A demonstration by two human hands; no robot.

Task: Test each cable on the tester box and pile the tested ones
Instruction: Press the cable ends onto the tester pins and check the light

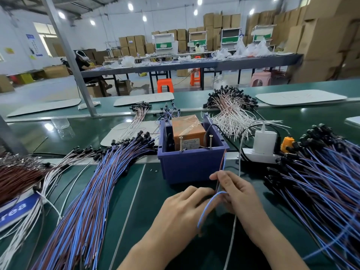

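Note:
The tester box [191, 164] is a blue plastic bin holding an orange unit [187, 131], with two upright screws [195, 143] at its near rim. Both my hands meet just in front of it. My right hand [237, 193] pinches a blue and brown cable [220, 176] that rises toward the bin's right corner. My left hand [187, 205] has its fingers curled on the same cable's lower loop [206, 209]. A large pile of blue and brown cables [93, 195] fans out on the left. Another such pile [321, 182] lies on the right.
A white power strip [261, 154] with a white charger and an orange plug sits right of the bin. White and pink cables [231, 112] lie behind it. Brown wires [15, 176] and white ones lie far left. A thin white cord [233, 227] crosses the green table near my right wrist.

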